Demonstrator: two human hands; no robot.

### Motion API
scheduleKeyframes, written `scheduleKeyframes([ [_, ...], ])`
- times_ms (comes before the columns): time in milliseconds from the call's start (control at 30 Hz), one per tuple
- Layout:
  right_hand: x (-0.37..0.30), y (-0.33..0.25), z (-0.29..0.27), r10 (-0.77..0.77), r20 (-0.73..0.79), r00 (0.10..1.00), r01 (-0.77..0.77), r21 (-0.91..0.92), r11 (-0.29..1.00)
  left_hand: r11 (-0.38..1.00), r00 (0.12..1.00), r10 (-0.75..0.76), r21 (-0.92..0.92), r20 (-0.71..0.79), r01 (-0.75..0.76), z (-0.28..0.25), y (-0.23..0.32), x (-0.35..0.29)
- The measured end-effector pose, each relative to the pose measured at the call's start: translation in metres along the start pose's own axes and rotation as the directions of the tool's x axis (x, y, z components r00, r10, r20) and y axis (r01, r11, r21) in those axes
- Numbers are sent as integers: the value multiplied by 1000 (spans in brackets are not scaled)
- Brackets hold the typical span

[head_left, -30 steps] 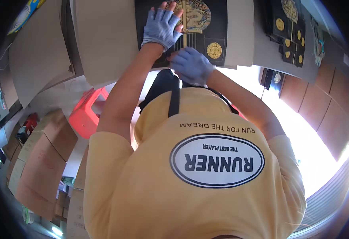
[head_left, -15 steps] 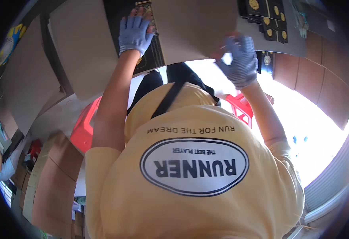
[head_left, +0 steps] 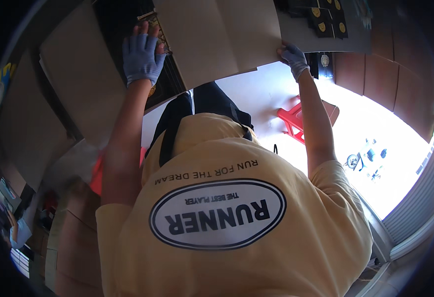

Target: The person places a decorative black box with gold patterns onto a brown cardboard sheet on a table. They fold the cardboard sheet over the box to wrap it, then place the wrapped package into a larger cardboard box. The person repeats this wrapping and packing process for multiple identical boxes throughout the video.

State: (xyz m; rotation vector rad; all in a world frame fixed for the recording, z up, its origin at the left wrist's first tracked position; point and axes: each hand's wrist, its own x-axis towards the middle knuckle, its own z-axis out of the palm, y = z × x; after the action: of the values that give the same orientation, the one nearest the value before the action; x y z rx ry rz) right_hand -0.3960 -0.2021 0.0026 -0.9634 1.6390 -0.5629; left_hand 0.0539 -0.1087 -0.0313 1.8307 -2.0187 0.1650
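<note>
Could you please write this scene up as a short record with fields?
Left hand: gloved, bare fingertips, flat on the black-and-gold panel
Right hand: gloved, at the right edge of the grey board; grip partly hidden
Small black-and-gold pieces: overlapping, upper right
Red stool: partly hidden by the right arm
Brown boxes: far right

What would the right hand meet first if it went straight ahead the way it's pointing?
Probably the plain greyish board: the right hand seems to be touching its corner, though depth is unclear.
</note>
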Motion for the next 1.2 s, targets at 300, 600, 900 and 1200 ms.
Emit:
scheduleKeyframes([
  [300,-19,3,-30,-302,41,953,304,-125,944,994,994,-63,91,91,55,-5,12,-2],
  [600,-40,-50,-32,-448,16,894,425,-347,836,993,992,-114,-32,44,116,-8,38,-15],
  [900,-92,-117,90,-634,505,585,797,-217,563,983,989,-144,-111,28,146,-16,42,-17],
  [1200,-107,-35,222,-342,726,596,733,-666,-136,916,977,-190,-373,-91,144,-9,37,-13],
])
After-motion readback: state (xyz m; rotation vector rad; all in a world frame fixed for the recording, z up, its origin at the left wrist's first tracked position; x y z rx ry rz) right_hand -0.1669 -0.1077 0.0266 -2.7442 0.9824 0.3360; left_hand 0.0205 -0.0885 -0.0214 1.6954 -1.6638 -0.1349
